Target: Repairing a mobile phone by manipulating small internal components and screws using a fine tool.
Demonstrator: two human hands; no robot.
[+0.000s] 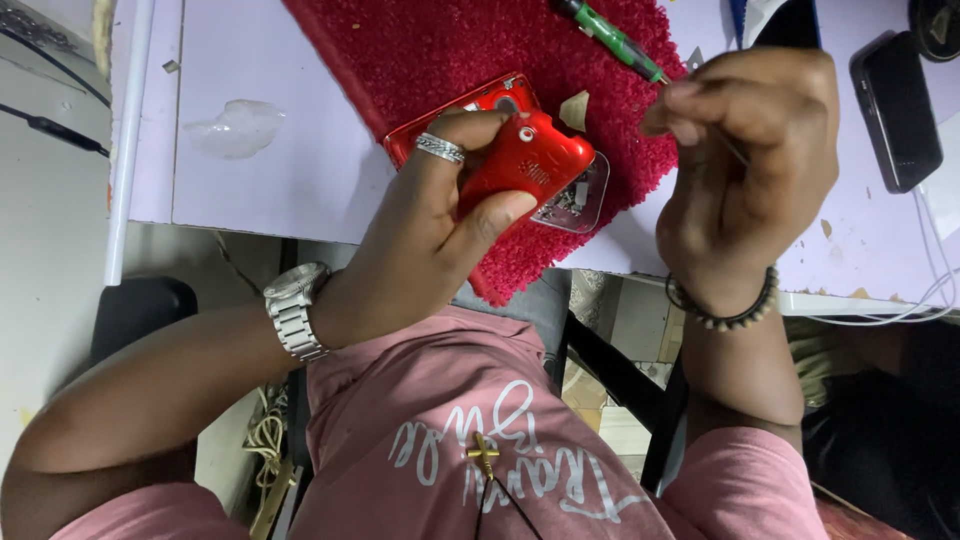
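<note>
Items, left to right, seen from above the wearer's chest:

1. White tube or rail (128, 140), running along the left edge of the pale lilac table (300, 160).
2. Clear crumpled plastic scrap (238, 127), lying on the table, well apart from the hands.
3. Metal-link wristwatch (296, 310), on the left wrist.
4. Left hand (430, 240), silver ring (440, 148) on one finger. Closed around a small red mobile phone (525, 165): thumb along the near side, other fingers curled over the top. The phone is held above the near edge of the red shaggy mat (470, 50), its back shell facing up. A clear-edged part (580, 195) with exposed internals shows just beside and under the phone's right end.
5. Small tan scrap (574, 110), on the mat just right of the phone.
6. Green-handled screwdriver (612, 40), lying on the mat at its far side, tip pointing toward the right hand.
7. Right hand (750, 170), beaded bracelet (725, 305) on the wrist. Fingers bunched, fingertips pinched together; a thin dark line runs near the fingertips, and whether anything is held there cannot be told. It hovers right of the phone, not touching it.
8. Dark smartphone (895, 110), face down on the table at the far right, with white cables (925, 280) near it.
9. Pink shirt (480, 440), foreground.
</note>
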